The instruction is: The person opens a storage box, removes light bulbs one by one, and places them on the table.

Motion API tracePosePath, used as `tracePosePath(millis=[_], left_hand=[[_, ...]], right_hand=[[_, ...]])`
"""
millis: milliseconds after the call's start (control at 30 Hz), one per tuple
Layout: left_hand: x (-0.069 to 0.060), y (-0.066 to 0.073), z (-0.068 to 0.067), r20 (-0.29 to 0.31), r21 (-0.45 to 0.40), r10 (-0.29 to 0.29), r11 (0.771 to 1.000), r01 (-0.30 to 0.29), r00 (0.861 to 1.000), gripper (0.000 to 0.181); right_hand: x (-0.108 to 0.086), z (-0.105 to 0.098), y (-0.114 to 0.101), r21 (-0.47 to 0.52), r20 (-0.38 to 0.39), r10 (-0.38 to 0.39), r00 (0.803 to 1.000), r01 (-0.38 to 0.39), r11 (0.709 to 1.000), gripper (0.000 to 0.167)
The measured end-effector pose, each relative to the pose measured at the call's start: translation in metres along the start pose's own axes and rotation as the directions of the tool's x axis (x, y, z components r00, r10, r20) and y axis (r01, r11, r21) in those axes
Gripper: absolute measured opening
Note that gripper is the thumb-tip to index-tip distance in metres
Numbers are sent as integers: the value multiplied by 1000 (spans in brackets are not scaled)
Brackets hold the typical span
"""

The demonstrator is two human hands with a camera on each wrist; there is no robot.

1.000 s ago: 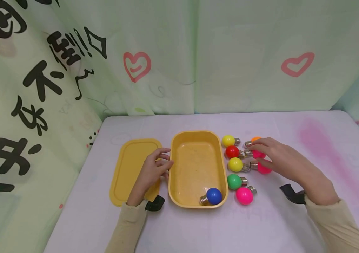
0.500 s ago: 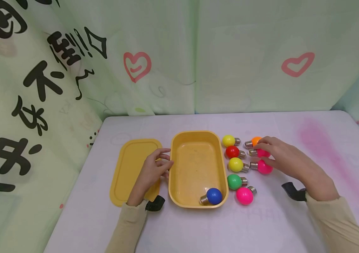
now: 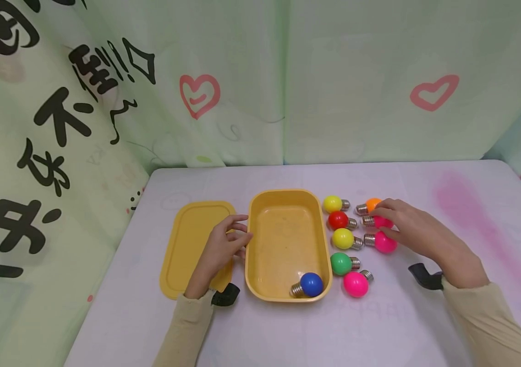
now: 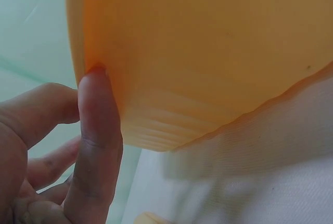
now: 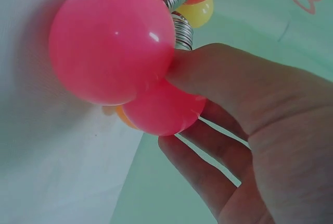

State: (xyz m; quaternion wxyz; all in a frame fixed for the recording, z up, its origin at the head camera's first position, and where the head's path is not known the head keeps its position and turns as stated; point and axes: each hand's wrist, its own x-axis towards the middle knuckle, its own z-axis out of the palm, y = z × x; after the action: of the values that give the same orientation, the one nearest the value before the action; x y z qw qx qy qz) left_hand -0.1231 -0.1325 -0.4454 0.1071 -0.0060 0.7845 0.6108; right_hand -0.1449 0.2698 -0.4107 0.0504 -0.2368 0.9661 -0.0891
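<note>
In the head view, my right hand [image 3: 418,232] pinches a pink light bulb [image 3: 382,222] between thumb and fingers, its metal base pointing left. The right wrist view shows this held bulb [image 5: 164,112] partly behind a nearer pink bulb [image 5: 112,41]. An orange bulb [image 3: 372,204] lies just beyond the fingertips. My left hand [image 3: 221,247] holds the left rim of a yellow plastic box [image 3: 327,255]; in the left wrist view, one finger presses under the rim of the box [image 4: 182,41]. Inside the box, a blue bulb [image 3: 311,284] lies near the front right corner.
A yellow lid [image 3: 187,229] lies flat left of the box, partly under my left arm. Right of the box lie a red bulb [image 3: 337,220], two yellow ones, a green bulb [image 3: 340,263] and a front pink bulb [image 3: 355,284]. A curtain [image 3: 356,102] hangs behind the table.
The held pink bulb has shifted slightly right with my right hand, its base coming apart from the red bulb's base. More of the orange bulb shows. My left hand stays at the box.
</note>
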Motion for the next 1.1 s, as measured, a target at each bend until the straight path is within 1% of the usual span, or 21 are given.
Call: tracePosePath(millis=[367, 600, 767, 933, 1100], left_hand=[[1, -2, 0, -4, 4, 1, 1000, -1, 1000, 49], [2, -4, 0, -1, 5, 0, 1000, 0, 1000, 48], [2, -4, 0, 3, 3, 7, 1000, -7, 1000, 49], [1, -3, 0, 8, -1, 18, 1000, -18, 1000, 50], [1, -2, -1, 6, 7, 13, 1000, -13, 1000, 49]], right_hand=[[1, 1, -1, -3, -1, -7, 1000, 7, 1000, 45], [1, 2, -1, 9, 11, 8, 1000, -8, 1000, 44], [0, 3, 0, 12, 9, 4, 1000, -5, 1000, 42], [-1, 3, 1, 13, 6, 3, 1000, -3, 1000, 39], [0, 3, -2, 14, 1, 9, 1000, -9, 1000, 39]])
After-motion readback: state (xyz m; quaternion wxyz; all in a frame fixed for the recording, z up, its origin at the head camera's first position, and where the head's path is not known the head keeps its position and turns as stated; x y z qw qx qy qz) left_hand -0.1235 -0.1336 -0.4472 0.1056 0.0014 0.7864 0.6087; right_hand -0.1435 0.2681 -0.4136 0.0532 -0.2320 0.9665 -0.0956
